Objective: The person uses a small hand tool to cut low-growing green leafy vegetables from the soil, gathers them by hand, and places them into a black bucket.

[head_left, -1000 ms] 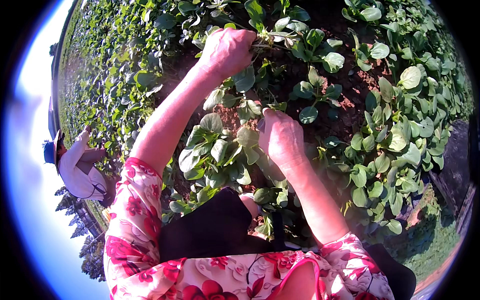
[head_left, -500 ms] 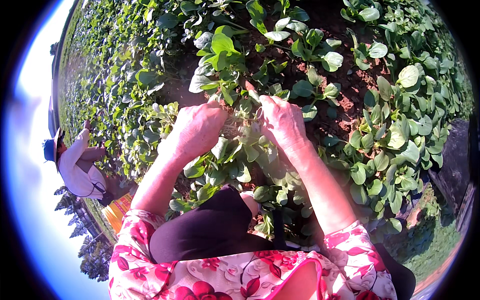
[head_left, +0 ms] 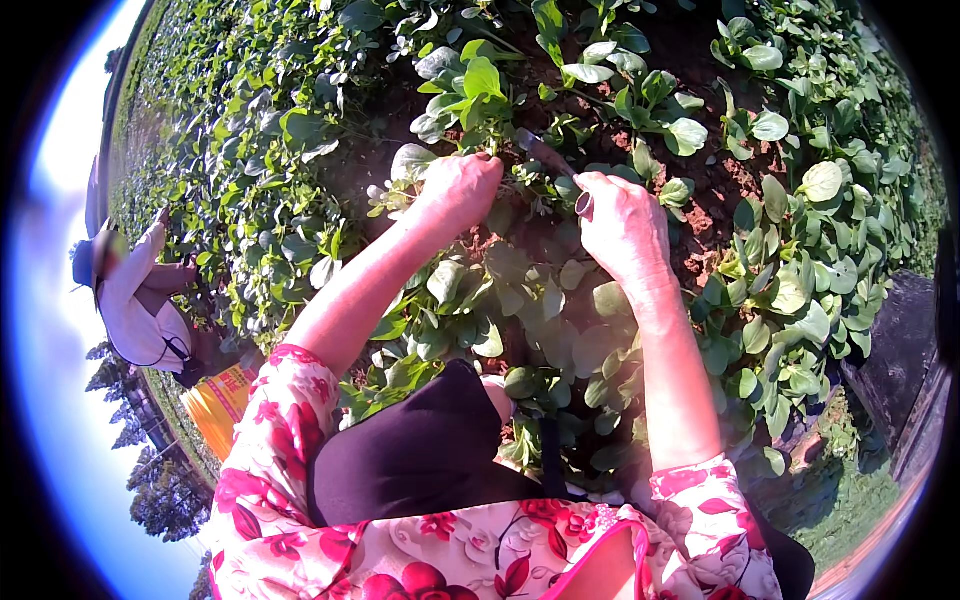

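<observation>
My left hand is closed around the base of a leafy green plant, whose bright leaves rise above my fingers. My right hand grips a small knife-like tool. Its narrow, soil-coloured blade reaches up and left toward the plant's base, and a round brown handle end pokes out beside my palm. Whether the tip touches the stem is hard to tell. Below the hands lie more low leafy greens, with a pale, smeared patch of leaves between my forearms.
Reddish soil shows between plants at the right. Dense greens spread to the left. Another person in a blue hat crouches at far left by a yellow container. A dark sheet-like object stands at the right edge. My dark-clothed knee is close below.
My hands have moved up and farther apart. The left now grips the plant's base, and the tool in my right hand shows more clearly. The view has shifted slightly.
</observation>
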Demonstrator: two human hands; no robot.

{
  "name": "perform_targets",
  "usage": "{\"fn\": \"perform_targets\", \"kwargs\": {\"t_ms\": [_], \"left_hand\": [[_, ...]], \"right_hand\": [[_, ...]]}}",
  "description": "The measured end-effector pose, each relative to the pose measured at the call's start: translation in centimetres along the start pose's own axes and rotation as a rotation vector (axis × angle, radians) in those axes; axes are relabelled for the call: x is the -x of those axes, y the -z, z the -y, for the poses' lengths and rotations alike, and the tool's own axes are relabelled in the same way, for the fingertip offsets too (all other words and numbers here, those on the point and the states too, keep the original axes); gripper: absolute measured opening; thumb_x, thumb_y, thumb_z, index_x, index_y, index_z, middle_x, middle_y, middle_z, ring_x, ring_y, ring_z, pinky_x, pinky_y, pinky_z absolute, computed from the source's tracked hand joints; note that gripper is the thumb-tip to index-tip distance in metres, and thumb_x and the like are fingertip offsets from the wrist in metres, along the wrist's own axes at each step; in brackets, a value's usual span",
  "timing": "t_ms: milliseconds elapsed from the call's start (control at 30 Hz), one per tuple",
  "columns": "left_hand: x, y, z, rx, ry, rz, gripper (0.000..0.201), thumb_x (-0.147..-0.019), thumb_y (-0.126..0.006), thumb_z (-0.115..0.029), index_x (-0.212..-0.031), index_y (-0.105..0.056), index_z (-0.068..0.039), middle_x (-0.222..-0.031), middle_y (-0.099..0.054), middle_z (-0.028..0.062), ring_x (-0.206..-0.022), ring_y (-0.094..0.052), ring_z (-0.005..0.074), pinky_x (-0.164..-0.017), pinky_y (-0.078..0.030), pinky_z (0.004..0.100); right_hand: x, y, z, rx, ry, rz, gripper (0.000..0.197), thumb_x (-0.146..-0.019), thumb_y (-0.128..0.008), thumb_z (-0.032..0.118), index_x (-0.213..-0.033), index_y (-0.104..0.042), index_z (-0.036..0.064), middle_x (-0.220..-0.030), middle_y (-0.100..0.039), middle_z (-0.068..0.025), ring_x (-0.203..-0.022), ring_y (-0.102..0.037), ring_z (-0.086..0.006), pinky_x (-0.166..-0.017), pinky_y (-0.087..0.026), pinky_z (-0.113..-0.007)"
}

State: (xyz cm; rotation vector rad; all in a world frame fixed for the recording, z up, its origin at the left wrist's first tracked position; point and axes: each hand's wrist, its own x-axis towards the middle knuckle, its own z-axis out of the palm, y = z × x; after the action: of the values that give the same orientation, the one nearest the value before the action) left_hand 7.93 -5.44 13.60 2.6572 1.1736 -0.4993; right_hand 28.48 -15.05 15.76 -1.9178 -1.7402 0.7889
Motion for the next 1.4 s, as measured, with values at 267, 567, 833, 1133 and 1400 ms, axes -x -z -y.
{"fn": "perform_targets", "kwargs": {"t_ms": [267,567,833,1133,1400], "left_hand": [[-0.7,0.3,-0.6,0.014,0.039,-0.083,0.012,-0.076,-0.054,-0.011,-0.085,-0.059,-0.004,-0.08,-0.064,0.0149,-0.077,-0.065,0.0323,-0.064,-0.052,0.0427],[1.2,0.5,1.0,-0.011,0.065,0.112,0.012,-0.074,-0.056,-0.013,-0.075,-0.064,-0.005,-0.077,-0.064,0.0145,-0.074,-0.066,0.0312,-0.062,-0.052,0.042],[2.3,-1.4,0.0,0.025,0.062,0.077,0.012,-0.073,-0.056,-0.012,-0.074,-0.064,-0.004,-0.082,-0.064,0.0157,-0.074,-0.066,0.0315,-0.061,-0.052,0.0425],[2.8,-0.3,-1.1,0.101,0.085,0.145,0.021,-0.072,-0.065,-0.017,-0.089,-0.061,-0.004,-0.088,-0.062,0.0149,-0.077,-0.064,0.0335,-0.065,-0.052,0.0428],[2.9,-0.8,-0.9,0.166,0.058,0.073,0.013,-0.071,-0.062,-0.014,-0.08,-0.063,-0.005,-0.084,-0.064,0.0128,-0.078,-0.066,0.0296,-0.063,-0.053,0.041]], "right_hand": [[-2.6,-2.0,-0.1,0.063,0.029,0.086,0.018,-0.075,-0.058,0.007,-0.092,-0.064,0.0055,-0.084,-0.065,-0.0158,-0.08,-0.064,-0.0341,-0.07,-0.052,-0.042],[-1.7,-2.0,-0.3,-0.081,-0.058,0.091,0.02,-0.073,-0.058,0.006,-0.092,-0.066,0.0043,-0.078,-0.065,-0.0189,-0.078,-0.064,-0.0345,-0.07,-0.052,-0.041],[-4.4,-3.0,-0.7,-0.037,-0.097,0.152,0.021,-0.073,-0.057,0.009,-0.091,-0.068,0.0051,-0.08,-0.066,-0.0188,-0.079,-0.065,-0.0333,-0.073,-0.052,-0.039],[-5.5,-2.3,-1.8,-0.257,-0.126,0.079,0.022,-0.073,-0.058,0.009,-0.092,-0.069,0.0044,-0.082,-0.067,-0.0165,-0.077,-0.066,-0.0288,-0.072,-0.052,-0.035],[-6.1,-5.1,2.7,-0.273,-0.218,0.096,0.016,-0.075,-0.061,0.015,-0.085,-0.068,0.004,-0.078,-0.066,-0.0188,-0.079,-0.065,-0.0351,-0.07,-0.052,-0.041]]}}
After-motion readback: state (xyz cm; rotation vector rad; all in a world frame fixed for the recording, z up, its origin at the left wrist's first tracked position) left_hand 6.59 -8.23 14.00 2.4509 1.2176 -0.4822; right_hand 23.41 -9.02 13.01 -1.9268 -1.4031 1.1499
